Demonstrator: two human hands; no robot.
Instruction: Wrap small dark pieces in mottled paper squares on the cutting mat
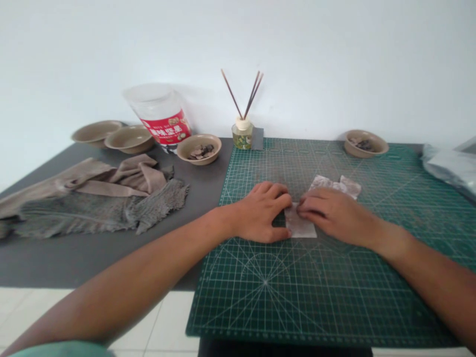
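A small pale sheet [302,228] lies flat on the green cutting mat [297,297]. My left hand [265,212] rests at its left edge, fingers apart, with thumb and fingertips touching the sheet. From the right, my right hand [334,213] reaches over the sheet's upper right part, its fingers pressed together at the surface; what they may hold is hidden. Just behind my right hand lies a crumpled whitish piece [349,186] with brownish marks, partly covered by that hand.
Bowls with dark bits stand at the back right [366,144] and left of the mat [200,149]. A reed diffuser [243,135], a clear jar [167,124], two more bowls, grey-brown cloths [92,198] and a plastic bag [451,166] surround the work area.
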